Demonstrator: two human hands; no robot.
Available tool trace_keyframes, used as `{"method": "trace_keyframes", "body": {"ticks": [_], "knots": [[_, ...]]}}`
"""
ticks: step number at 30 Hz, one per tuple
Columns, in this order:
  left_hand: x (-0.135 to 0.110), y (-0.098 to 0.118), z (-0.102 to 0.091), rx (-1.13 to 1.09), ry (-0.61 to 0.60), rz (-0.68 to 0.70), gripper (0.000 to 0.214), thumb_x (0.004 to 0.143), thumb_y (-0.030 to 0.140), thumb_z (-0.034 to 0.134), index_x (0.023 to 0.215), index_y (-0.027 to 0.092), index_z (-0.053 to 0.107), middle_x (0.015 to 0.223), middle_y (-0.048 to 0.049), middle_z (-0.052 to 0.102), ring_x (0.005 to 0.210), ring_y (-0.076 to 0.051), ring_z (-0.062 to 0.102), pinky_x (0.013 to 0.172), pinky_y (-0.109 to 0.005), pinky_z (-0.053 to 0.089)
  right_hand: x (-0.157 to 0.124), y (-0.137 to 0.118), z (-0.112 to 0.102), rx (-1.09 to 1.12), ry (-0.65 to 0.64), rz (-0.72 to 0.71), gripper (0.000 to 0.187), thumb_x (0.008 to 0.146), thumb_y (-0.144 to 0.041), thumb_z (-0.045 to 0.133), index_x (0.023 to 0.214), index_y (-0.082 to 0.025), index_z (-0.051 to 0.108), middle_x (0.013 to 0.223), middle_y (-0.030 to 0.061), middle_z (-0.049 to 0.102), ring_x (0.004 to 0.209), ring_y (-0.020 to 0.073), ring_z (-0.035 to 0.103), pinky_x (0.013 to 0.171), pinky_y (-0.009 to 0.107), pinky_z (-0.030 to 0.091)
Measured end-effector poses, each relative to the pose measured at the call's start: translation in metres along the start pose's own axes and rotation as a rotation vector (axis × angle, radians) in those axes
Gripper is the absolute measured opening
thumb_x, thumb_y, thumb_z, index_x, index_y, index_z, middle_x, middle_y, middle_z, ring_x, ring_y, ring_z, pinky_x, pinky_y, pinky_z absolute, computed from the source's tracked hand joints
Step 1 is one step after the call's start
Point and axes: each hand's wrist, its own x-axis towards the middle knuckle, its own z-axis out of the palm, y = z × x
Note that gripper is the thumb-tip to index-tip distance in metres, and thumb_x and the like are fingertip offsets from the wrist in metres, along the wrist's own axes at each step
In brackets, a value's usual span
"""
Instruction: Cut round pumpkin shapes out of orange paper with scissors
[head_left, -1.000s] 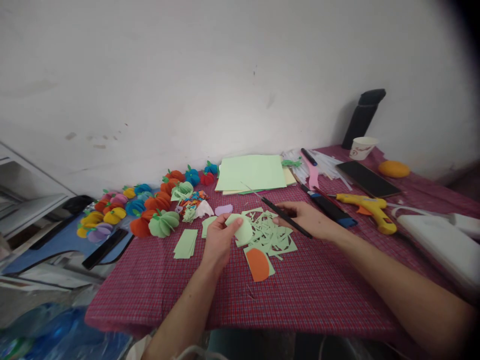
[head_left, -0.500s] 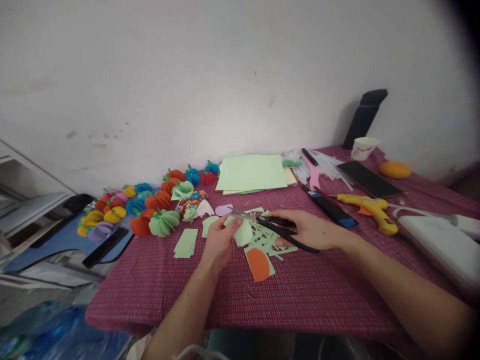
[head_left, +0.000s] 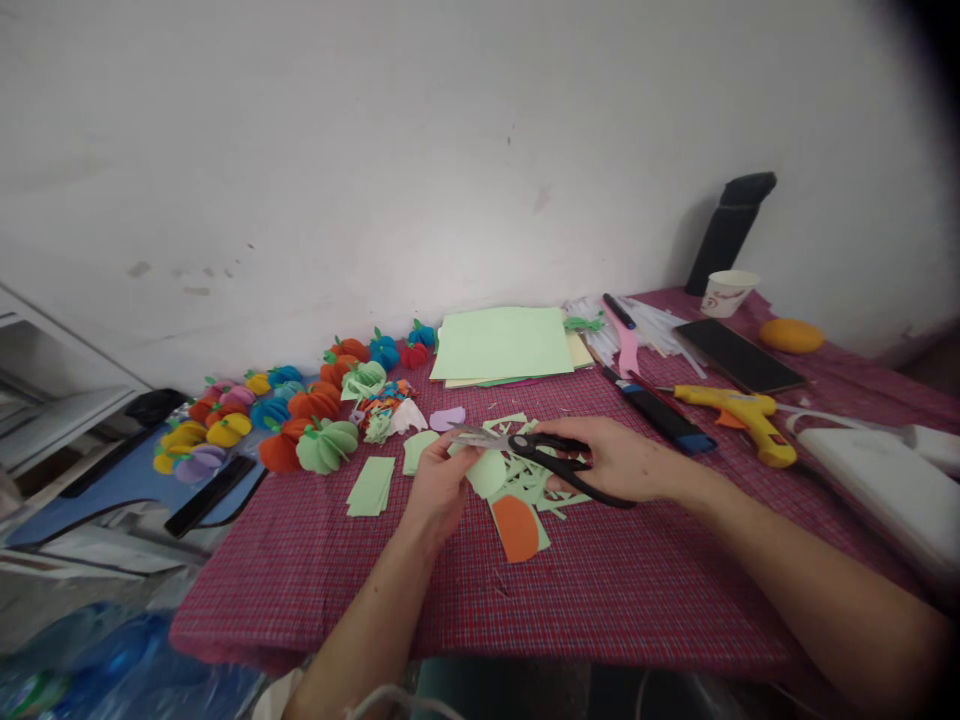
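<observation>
Between thumb and fingers, my left hand [head_left: 441,487] pinches a light green paper piece [head_left: 489,474] with a rounded edge. My right hand [head_left: 616,458] grips black-handled scissors [head_left: 541,455], whose blades point left and lie across the top of that paper, close to my left fingertips. Beneath the scissors spreads a heap of thin green paper scraps [head_left: 536,488]. An orange rounded paper piece [head_left: 516,528] lies on green paper in front of the heap. Left of my left hand are a stack of green rectangles [head_left: 371,486] and some rounded green cutouts [head_left: 417,453].
Colourful paper pumpkins [head_left: 327,444] crowd the left side. Green sheets [head_left: 504,342] lie by the wall. To the right are a utility knife [head_left: 664,414], a yellow glue gun [head_left: 739,412], a phone [head_left: 739,355], a paper cup [head_left: 729,293] and a white box [head_left: 885,495].
The scissors have shifted slightly left, their blades reaching further over the top of the green paper and spread wider. My left hand has hardly moved.
</observation>
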Motion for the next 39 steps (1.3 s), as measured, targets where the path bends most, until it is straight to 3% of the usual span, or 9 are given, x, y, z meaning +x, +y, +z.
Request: {"method": "trace_keyframes", "body": {"ticks": [9, 19, 24, 28, 33, 39], "knots": [[0.0, -0.001, 0.0, 0.017, 0.001, -0.004, 0.014, 0.056, 0.019, 0.07, 0.068, 0.017, 0.064, 0.061, 0.0022, 0.062, 0.053, -0.01, 0.055, 0.056, -0.023, 0.044, 0.001, 0.004, 0.002, -0.014, 0.007, -0.03, 0.045, 0.069, -0.036, 0.058, 0.112, -0.024, 0.054, 0.096, 0.0022, 0.063, 0.081, 0.019, 0.058, 0.07, 0.027, 0.044], [0.001, -0.001, 0.0, 0.016, 0.004, 0.002, 0.015, 0.056, 0.019, 0.07, 0.07, 0.017, 0.063, 0.062, 0.0016, 0.063, 0.052, -0.01, 0.055, 0.056, -0.024, 0.044, 0.002, 0.0, 0.0, -0.006, 0.046, 0.041, 0.04, 0.065, -0.027, 0.059, 0.104, -0.025, 0.06, 0.09, 0.0015, 0.066, 0.08, 0.0202, 0.059, 0.069, 0.027, 0.044], [0.0, 0.001, 0.002, 0.009, 0.0, 0.0, 0.017, 0.056, 0.019, 0.07, 0.071, 0.017, 0.064, 0.062, 0.0024, 0.063, 0.052, -0.009, 0.054, 0.054, -0.022, 0.043, 0.003, 0.004, -0.001, -0.029, 0.052, 0.01, 0.035, 0.066, -0.028, 0.058, 0.101, -0.025, 0.062, 0.088, 0.0012, 0.066, 0.079, 0.0205, 0.058, 0.069, 0.028, 0.044], [-0.002, 0.003, 0.004, -0.036, 0.0, -0.031, 0.023, 0.056, 0.02, 0.07, 0.078, 0.017, 0.063, 0.067, 0.0018, 0.064, 0.054, -0.009, 0.055, 0.056, -0.023, 0.043, 0.004, 0.007, 0.003, 0.071, -0.011, 0.039, 0.036, 0.067, -0.034, 0.059, 0.101, -0.024, 0.06, 0.083, -0.0003, 0.064, 0.073, 0.0182, 0.057, 0.063, 0.026, 0.044], [-0.002, 0.004, 0.002, -0.073, 0.015, -0.093, 0.019, 0.057, 0.022, 0.071, 0.07, 0.014, 0.06, 0.063, 0.0002, 0.063, 0.053, -0.009, 0.055, 0.056, -0.023, 0.044, 0.006, 0.011, 0.008, 0.265, -0.094, 0.05, 0.045, 0.068, -0.04, 0.059, 0.108, -0.019, 0.052, 0.086, 0.0011, 0.06, 0.076, 0.0167, 0.055, 0.064, 0.026, 0.044], [0.001, 0.001, -0.001, -0.068, 0.028, -0.059, 0.025, 0.055, 0.024, 0.072, 0.073, 0.013, 0.059, 0.064, -0.0005, 0.063, 0.055, -0.01, 0.056, 0.057, -0.023, 0.044, 0.009, 0.018, 0.006, 0.322, -0.021, 0.147, 0.046, 0.071, -0.043, 0.055, 0.108, -0.016, 0.05, 0.09, 0.0042, 0.058, 0.083, 0.0192, 0.054, 0.071, 0.032, 0.045]]}}
